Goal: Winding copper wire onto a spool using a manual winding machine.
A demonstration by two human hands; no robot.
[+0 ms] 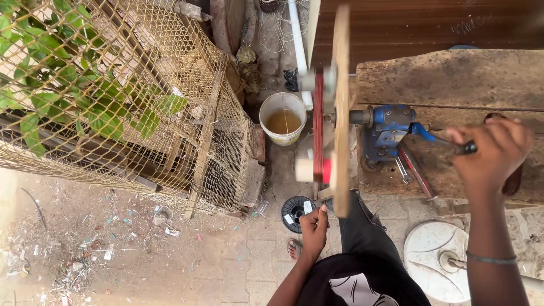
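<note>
Largest item I note is the wire-mesh cage (141, 107) filling the upper left, with green leaves (85, 85) showing behind and through the mesh. Next, the worn wooden bench (464, 79) at upper right, its edge running alongside a paved floor littered with scraps at lower left. Mounted on the bench is a blue hand-cranked winder (388, 127); its shaft carries a tall wooden disc (340, 107), seen edge-on, with a red spool (318, 124) just beside it on the left.

Below the spool stands a white bucket (283, 118) holding brownish liquid. A white round plate (436, 258) lies on the floor at lower right, and a small black reel (297, 212) sits on the paving near the disc's lower edge.

My right hand (490, 150) is closed around the black crank handle (469, 148) of the winder. My left hand (313, 226) is raised under the disc, fingers pinched together; whatever they pinch is too fine for me to make out.
</note>
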